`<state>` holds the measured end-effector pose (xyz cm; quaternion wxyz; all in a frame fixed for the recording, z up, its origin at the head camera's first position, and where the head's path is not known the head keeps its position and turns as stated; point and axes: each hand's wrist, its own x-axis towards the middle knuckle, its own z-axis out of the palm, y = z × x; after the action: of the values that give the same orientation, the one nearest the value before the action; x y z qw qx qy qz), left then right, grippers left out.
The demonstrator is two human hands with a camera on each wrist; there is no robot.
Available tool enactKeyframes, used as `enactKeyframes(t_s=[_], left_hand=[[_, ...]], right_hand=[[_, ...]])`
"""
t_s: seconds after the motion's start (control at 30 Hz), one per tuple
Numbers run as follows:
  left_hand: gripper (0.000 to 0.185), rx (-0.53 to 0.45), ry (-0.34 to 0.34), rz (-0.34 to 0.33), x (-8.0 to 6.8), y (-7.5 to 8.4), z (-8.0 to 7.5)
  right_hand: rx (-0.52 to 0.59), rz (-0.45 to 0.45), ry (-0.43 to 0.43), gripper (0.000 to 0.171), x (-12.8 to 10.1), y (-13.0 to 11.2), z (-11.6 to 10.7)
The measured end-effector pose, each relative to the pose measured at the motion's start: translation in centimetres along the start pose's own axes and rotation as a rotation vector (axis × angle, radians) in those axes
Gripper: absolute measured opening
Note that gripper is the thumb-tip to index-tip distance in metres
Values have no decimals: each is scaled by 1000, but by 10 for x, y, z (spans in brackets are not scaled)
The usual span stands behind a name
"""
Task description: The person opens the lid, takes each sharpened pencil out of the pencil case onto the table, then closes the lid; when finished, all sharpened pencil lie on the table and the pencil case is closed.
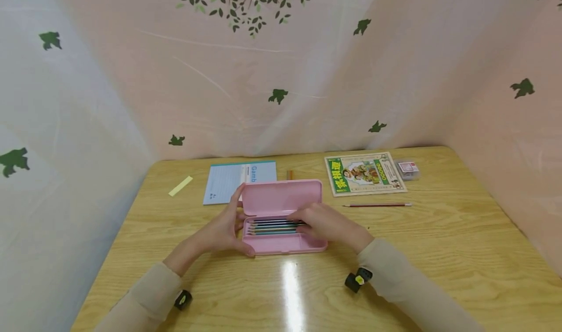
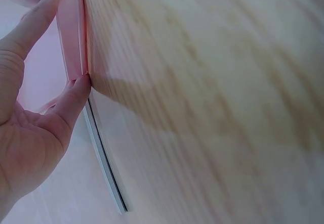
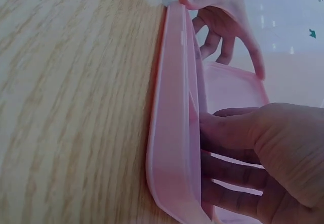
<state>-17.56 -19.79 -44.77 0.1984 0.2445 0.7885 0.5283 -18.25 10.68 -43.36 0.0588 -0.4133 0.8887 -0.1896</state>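
A pink pencil case (image 1: 272, 245) lies on the table with its lid (image 1: 282, 198) raised. Several pencils (image 1: 272, 227) lie side by side in its back compartment, points to the left. My left hand (image 1: 226, 227) holds the case's left end, thumb at the front corner and a finger up at the lid's edge. From the right, my right hand (image 1: 324, 220) reaches into the case, thumb and fingers around the pencils' right ends. In the right wrist view, the wall of the case (image 3: 172, 107) hides my right fingertips and the pencils.
Behind the case are a blue notebook (image 1: 224, 178) and a short brown-yellow item (image 1: 290, 175). A yellow strip (image 1: 180, 186) lies far left. To the right are an illustrated booklet (image 1: 366, 174), a small clear box (image 1: 408, 170) and a dark red pencil (image 1: 377, 205).
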Motion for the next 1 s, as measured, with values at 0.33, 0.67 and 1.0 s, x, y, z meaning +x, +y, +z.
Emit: enactKeyframes(t_s=[0.33, 0.67, 1.0], left_hand=[[156, 17, 3, -4, 0, 1, 0], [155, 27, 7, 1, 1, -1, 0], [156, 42, 8, -20, 0, 0, 0]], right_hand=[[-110, 1, -21, 34, 3, -7, -1], [-51, -14, 45, 22, 5, 2, 4], [173, -60, -54, 23, -2, 11, 1]])
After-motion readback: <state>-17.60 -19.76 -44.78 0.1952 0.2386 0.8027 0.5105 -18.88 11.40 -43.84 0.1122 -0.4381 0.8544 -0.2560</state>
